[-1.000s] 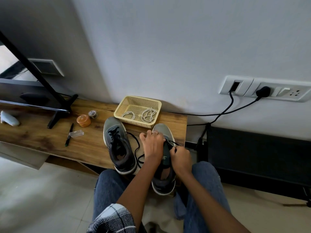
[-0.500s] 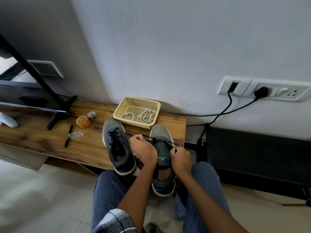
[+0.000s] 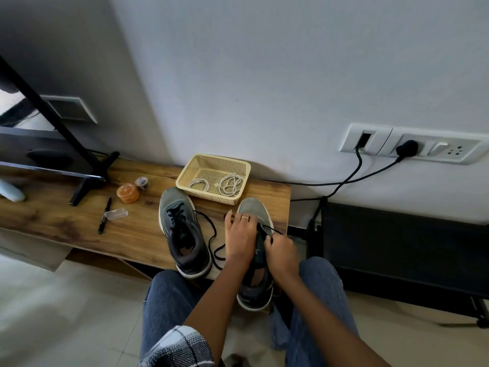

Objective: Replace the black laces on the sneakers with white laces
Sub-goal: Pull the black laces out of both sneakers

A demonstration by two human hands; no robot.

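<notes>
Two grey sneakers stand on the wooden bench (image 3: 137,231). The left sneaker (image 3: 182,231) keeps its black lace threaded, with loose ends trailing to its right. My left hand (image 3: 240,238) rests on the right sneaker (image 3: 255,207), fingers spread over its left side. My right hand (image 3: 280,251) pinches the black lace (image 3: 267,229) at the eyelets of that shoe. Two coiled white laces (image 3: 229,184) lie in the yellow basket (image 3: 193,165) behind the shoes.
An orange jar (image 3: 127,193), a small tape roll (image 3: 142,183), a black pen (image 3: 104,215) and a clear cap (image 3: 116,213) lie left of the shoes. A black stand leg (image 3: 87,178) rests on the bench. Black cables (image 3: 352,178) run from the wall sockets (image 3: 412,147).
My left hand pulled the black lace out to the left, then returned onto the right sneaker with fingers spread. My right hand stayed at the eyelets.
</notes>
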